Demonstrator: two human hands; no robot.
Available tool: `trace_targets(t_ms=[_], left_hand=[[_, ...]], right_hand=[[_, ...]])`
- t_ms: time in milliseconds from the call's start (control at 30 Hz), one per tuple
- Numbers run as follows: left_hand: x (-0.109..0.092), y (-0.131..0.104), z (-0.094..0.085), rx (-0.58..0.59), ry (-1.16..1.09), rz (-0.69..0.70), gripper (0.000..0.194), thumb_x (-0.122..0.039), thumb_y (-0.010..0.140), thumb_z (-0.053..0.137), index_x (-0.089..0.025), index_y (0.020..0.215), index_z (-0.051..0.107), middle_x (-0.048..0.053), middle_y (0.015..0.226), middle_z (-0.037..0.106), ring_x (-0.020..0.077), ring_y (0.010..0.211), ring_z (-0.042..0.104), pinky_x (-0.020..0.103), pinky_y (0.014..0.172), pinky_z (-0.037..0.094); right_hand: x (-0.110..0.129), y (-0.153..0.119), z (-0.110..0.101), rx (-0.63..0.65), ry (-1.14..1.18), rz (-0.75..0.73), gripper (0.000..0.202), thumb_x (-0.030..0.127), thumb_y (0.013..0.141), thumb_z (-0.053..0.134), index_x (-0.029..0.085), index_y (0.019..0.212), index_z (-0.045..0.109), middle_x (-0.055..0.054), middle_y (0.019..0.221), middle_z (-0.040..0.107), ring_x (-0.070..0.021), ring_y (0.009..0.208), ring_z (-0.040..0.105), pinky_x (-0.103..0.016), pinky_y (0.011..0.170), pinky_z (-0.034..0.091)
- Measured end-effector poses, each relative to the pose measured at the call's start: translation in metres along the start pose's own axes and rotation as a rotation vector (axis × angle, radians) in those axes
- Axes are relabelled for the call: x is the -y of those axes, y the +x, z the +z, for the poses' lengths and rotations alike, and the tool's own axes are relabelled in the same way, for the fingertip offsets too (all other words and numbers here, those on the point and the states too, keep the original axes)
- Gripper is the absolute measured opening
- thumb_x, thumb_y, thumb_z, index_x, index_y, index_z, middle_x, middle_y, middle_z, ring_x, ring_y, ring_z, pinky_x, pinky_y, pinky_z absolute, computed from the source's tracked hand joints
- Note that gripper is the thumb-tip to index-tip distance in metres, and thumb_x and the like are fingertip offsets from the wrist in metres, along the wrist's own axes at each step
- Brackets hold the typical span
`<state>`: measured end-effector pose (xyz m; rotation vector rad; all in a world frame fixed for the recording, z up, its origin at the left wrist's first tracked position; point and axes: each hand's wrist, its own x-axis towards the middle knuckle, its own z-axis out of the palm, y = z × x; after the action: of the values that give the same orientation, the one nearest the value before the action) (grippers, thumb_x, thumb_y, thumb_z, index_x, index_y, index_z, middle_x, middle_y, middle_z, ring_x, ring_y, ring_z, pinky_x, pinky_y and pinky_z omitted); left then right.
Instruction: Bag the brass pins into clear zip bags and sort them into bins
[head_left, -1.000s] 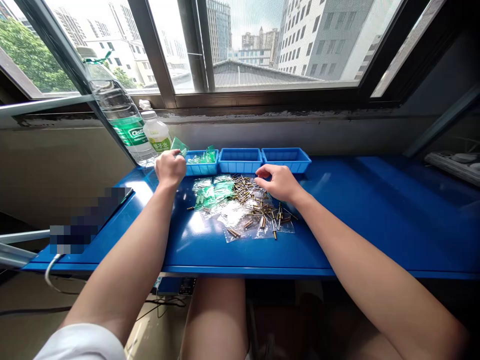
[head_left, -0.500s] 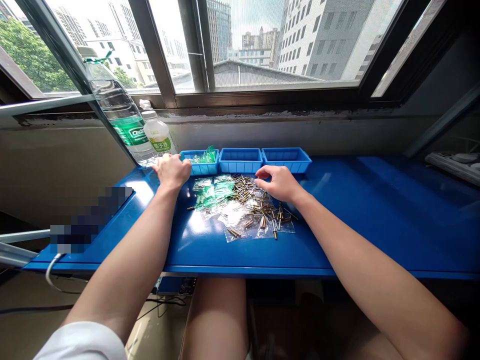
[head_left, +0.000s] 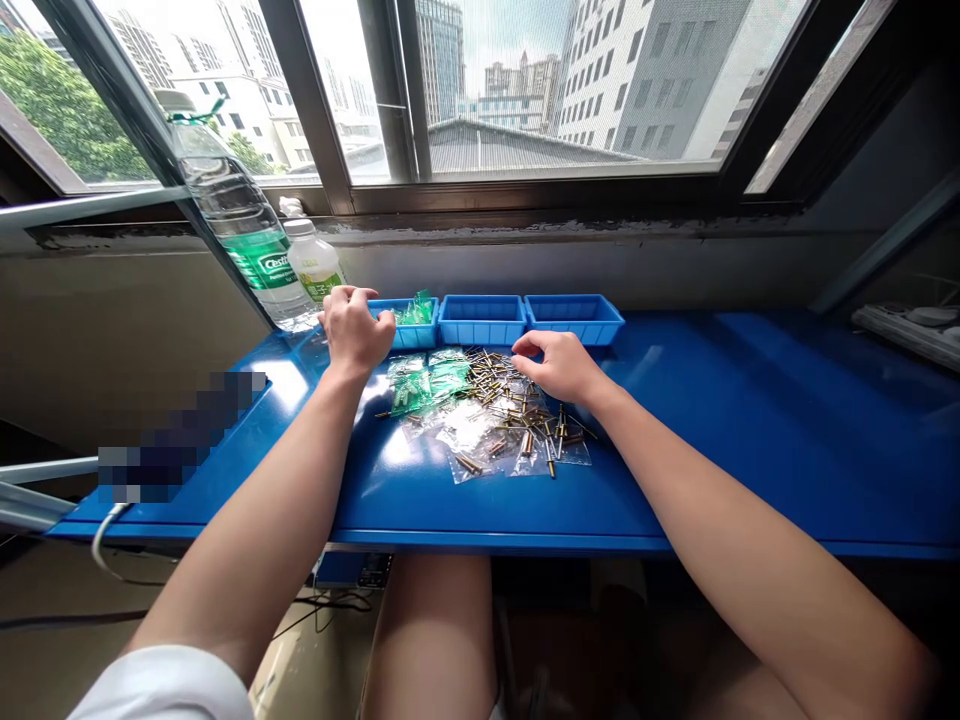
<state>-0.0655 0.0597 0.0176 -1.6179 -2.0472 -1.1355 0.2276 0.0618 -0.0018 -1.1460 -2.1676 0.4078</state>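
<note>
My left hand (head_left: pixel 354 330) is raised at the left end of the left blue bin (head_left: pixel 418 335), in front of the small bottle; its fingers are apart and nothing shows in them. That bin holds green packets (head_left: pixel 414 311). My right hand (head_left: pixel 553 365) hovers at the right edge of a pile of metal rivets (head_left: pixel 491 380), fingers curved and apart, with nothing visible between them. Green bags (head_left: pixel 411 388) lie left of the rivets, and clear bags with copper-coloured pieces (head_left: pixel 527 450) lie in front. The middle bin (head_left: pixel 481 325) and right bin (head_left: pixel 574 325) show only bare blue insides.
A large water bottle (head_left: pixel 259 250) and a small white bottle (head_left: pixel 311 262) stand at the back left of the blue table (head_left: pixel 750 430). A power strip (head_left: pixel 907 330) lies at the far right. Windows are behind the table.
My left hand has moved right and slightly up, from beside the bottles to the left bin's end, and its fingers are more spread. My right hand has barely moved.
</note>
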Motion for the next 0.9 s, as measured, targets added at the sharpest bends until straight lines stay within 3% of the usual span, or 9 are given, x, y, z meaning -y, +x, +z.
trace_targets(t_ms=[100,200,300,400,600,900], left_hand=[[-0.001,-0.001,0.004,0.032,-0.098,0.096,0.027,-0.022,0.075,0.054,-0.015,0.096,0.069,0.011,0.105,0.066,0.0252,0.095,0.061,0.039,0.091,0.046],[-0.003,-0.004,0.005,0.234,-0.204,0.256,0.020,-0.023,0.072,0.051,-0.018,0.081,0.068,0.004,0.079,0.068,0.0174,0.069,0.059,0.030,0.071,0.048],[-0.008,-0.009,0.004,0.462,-0.247,0.400,0.021,-0.023,0.068,0.050,-0.018,0.074,0.069,0.001,0.067,0.066,0.0150,0.063,0.057,0.027,0.063,0.045],[-0.013,-0.012,0.002,0.585,-0.270,0.449,0.026,-0.022,0.066,0.047,-0.019,0.074,0.072,0.003,0.073,0.070,0.0168,0.068,0.061,0.029,0.068,0.049],[-0.017,-0.011,0.000,0.745,-0.282,0.453,0.031,-0.019,0.064,0.047,-0.023,0.073,0.077,0.002,0.105,0.074,0.0221,0.098,0.068,0.036,0.098,0.051],[-0.013,-0.012,0.004,0.837,-0.184,0.412,0.037,-0.019,0.067,0.051,-0.027,0.088,0.080,0.001,0.124,0.068,0.0250,0.113,0.065,0.038,0.106,0.048]], right_hand=[[0.000,0.000,0.000,-0.003,-0.004,0.004,0.016,0.027,0.082,0.060,0.018,0.087,0.072,-0.007,0.091,0.074,-0.0205,0.087,0.068,-0.029,0.072,0.051],[-0.001,0.000,0.001,-0.008,-0.005,0.006,0.016,0.026,0.082,0.059,0.018,0.086,0.072,-0.006,0.090,0.075,-0.0204,0.086,0.068,-0.029,0.072,0.051],[-0.001,0.001,0.001,-0.010,-0.002,0.000,0.015,0.026,0.082,0.059,0.018,0.086,0.072,-0.006,0.090,0.075,-0.0202,0.086,0.068,-0.029,0.073,0.052],[0.000,0.001,0.001,-0.009,-0.005,0.000,0.015,0.026,0.082,0.059,0.018,0.086,0.072,-0.006,0.090,0.074,-0.0202,0.086,0.068,-0.029,0.073,0.052],[0.000,0.001,0.000,-0.006,-0.006,0.004,0.015,0.027,0.081,0.061,0.018,0.086,0.072,-0.007,0.091,0.075,-0.0206,0.086,0.068,-0.030,0.074,0.052],[-0.002,0.001,0.001,0.000,-0.011,-0.007,0.016,0.029,0.081,0.061,0.018,0.086,0.071,-0.007,0.092,0.074,-0.0213,0.087,0.068,-0.031,0.074,0.052]])
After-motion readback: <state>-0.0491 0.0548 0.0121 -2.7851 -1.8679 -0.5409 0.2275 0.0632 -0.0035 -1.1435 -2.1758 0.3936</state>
